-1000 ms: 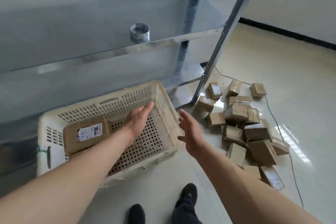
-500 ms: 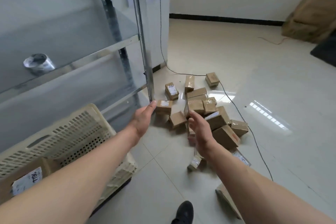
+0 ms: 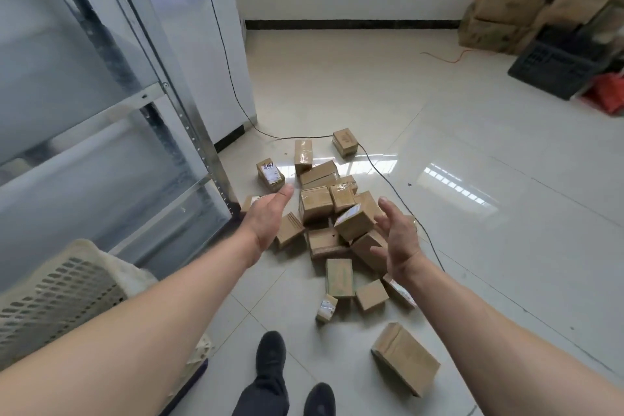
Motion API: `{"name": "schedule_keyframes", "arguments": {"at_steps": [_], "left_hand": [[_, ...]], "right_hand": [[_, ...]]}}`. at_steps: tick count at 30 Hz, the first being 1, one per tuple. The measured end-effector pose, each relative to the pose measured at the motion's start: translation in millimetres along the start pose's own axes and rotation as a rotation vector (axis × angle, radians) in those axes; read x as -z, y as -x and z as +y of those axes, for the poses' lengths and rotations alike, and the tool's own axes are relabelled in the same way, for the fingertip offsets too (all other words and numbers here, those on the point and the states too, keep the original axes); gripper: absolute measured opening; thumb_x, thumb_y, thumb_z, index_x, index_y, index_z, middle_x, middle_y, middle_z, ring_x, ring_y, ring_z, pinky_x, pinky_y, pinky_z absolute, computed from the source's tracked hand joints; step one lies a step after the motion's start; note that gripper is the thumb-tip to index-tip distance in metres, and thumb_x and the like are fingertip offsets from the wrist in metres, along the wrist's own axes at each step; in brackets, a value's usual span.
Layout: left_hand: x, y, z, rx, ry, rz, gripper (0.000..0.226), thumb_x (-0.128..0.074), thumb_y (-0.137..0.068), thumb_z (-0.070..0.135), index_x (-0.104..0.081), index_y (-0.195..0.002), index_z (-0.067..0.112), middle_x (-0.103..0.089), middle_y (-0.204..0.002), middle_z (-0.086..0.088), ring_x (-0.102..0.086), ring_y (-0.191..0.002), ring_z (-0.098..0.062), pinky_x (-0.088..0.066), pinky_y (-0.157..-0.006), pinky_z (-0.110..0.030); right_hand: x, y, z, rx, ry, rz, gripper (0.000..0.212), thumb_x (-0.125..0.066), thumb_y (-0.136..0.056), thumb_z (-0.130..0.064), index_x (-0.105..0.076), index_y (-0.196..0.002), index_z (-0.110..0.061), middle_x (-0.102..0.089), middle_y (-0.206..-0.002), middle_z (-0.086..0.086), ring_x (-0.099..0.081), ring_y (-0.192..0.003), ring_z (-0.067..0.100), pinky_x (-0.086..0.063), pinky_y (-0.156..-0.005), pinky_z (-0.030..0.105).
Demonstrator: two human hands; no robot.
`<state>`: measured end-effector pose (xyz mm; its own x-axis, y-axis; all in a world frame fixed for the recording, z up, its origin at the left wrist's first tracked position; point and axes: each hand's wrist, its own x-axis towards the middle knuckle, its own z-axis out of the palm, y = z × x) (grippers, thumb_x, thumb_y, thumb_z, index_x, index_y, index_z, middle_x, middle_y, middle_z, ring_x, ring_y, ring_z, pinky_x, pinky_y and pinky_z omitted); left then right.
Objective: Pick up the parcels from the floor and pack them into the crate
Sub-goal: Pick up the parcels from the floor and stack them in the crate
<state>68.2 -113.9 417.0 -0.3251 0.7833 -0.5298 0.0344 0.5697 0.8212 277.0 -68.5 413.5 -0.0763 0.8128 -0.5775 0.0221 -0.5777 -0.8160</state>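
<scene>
Just below both hands (image 3: 395, 240), the parcels (image 3: 332, 213), ungrasped.

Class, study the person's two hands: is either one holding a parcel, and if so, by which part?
Nothing is held. The left hand and right hand are both open, fingers spread, above the parcels on the floor.

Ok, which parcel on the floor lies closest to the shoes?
The big parcel, lying alone right of the shoes, apart from the pile and larger than the rest.
</scene>
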Motion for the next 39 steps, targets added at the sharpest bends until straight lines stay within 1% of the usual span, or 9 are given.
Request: {"name": "schedule_keyframes", "arguments": {"at_steps": [2, 4, 7, 11, 14, 17, 27, 34, 39], "left_hand": [[-9, -15, 5, -0.010, -0.007, -0.040, 0.058, -0.036, -0.099, 0.058, -0.053, -0.137, 0.017, -0.050, -0.133, 0.000, -0.040, -0.129, -0.023, -0.031, -0.113, -0.052], [-16, -31, 11, -0.017, -0.003, -0.080, 0.056, -0.036, -0.099, 0.057, -0.054, -0.135, 0.017, -0.050, -0.124, 0.002, -0.041, -0.123, -0.021, -0.032, -0.111, -0.048], [-24, -57, 23, -0.038, -0.014, -0.114, 0.042, -0.038, -0.100, 0.055, -0.058, -0.112, 0.021, -0.051, -0.106, 0.001, -0.043, -0.106, -0.021, -0.037, -0.095, -0.041], [-30, -82, 43, -0.045, -0.068, -0.158, 0.059, -0.037, -0.099, 0.058, -0.054, -0.139, 0.018, -0.049, -0.143, -0.001, -0.042, -0.132, -0.025, -0.032, -0.113, -0.050], [-34, -97, 56, -0.053, -0.082, -0.190, 0.060, -0.038, -0.099, 0.058, -0.052, -0.140, 0.018, -0.046, -0.149, -0.001, -0.040, -0.136, -0.026, -0.030, -0.114, -0.052], [-43, -111, 67, -0.057, -0.089, -0.216, 0.060, -0.038, -0.099, 0.057, -0.052, -0.141, 0.017, -0.046, -0.149, -0.001, -0.039, -0.137, -0.025, -0.030, -0.115, -0.052], [-72, -147, 87, -0.060, -0.127, -0.248, 0.063, -0.038, -0.098, 0.058, -0.049, -0.143, 0.015, -0.044, -0.151, -0.004, -0.036, -0.141, -0.026, -0.028, -0.116, -0.053], [-102, -178, 100, -0.021, -0.176, -0.184, 0.064, -0.036, -0.096, 0.064, -0.054, -0.137, 0.020, -0.046, -0.149, -0.002, -0.040, -0.136, -0.027, -0.032, -0.113, -0.054], [-137, -205, 100, 0.051, -0.183, -0.130, 0.074, -0.038, -0.090, 0.072, -0.051, -0.141, 0.020, -0.045, -0.150, -0.002, -0.039, -0.138, -0.027, -0.032, -0.113, -0.056]], "right_hand": [[5, -9, -2, -0.015, -0.012, 0.042, 0.014, -0.050, -0.102, -0.046, -0.060, -0.096, -0.037, -0.059, -0.134, 0.003, -0.047, -0.135, 0.024, -0.035, -0.105, 0.055], [9, -18, -4, -0.033, -0.038, 0.084, 0.017, -0.048, -0.103, -0.044, -0.061, -0.094, -0.036, -0.065, -0.118, -0.002, -0.052, -0.126, 0.023, -0.035, -0.106, 0.055], [14, -31, -15, -0.027, -0.078, 0.168, 0.017, -0.048, -0.104, -0.040, -0.062, -0.096, -0.035, -0.070, -0.111, -0.005, -0.060, -0.110, 0.015, -0.037, -0.102, 0.054], [19, -39, -36, 0.000, -0.161, 0.235, 0.036, -0.047, -0.105, -0.035, -0.057, -0.135, -0.017, -0.063, -0.125, 0.000, -0.054, -0.107, 0.003, -0.039, -0.109, 0.058], [23, -48, -43, 0.008, -0.149, 0.276, 0.033, -0.048, -0.104, -0.041, -0.056, -0.133, -0.029, -0.057, -0.143, 0.013, -0.061, -0.117, 0.018, -0.038, -0.107, 0.057], [29, -60, -45, 0.004, -0.150, 0.325, 0.046, -0.049, -0.102, -0.045, -0.051, -0.144, -0.026, -0.047, -0.153, 0.008, -0.046, -0.135, 0.022, -0.037, -0.104, 0.055], [51, -101, -56, 0.015, -0.179, 0.359, 0.047, -0.047, -0.103, -0.044, -0.050, -0.146, -0.025, -0.045, -0.156, 0.006, -0.041, -0.144, 0.024, -0.037, -0.099, 0.052], [79, -156, -69, -0.007, -0.195, 0.305, 0.052, -0.048, -0.103, -0.044, -0.048, -0.150, -0.023, -0.043, -0.158, 0.010, -0.040, -0.145, 0.027, -0.037, -0.105, 0.055], [107, -198, -73, -0.056, -0.187, 0.265, 0.042, -0.049, -0.103, -0.043, -0.053, -0.141, -0.028, -0.047, -0.153, 0.007, -0.044, -0.141, 0.023, -0.041, -0.098, 0.050]]}}
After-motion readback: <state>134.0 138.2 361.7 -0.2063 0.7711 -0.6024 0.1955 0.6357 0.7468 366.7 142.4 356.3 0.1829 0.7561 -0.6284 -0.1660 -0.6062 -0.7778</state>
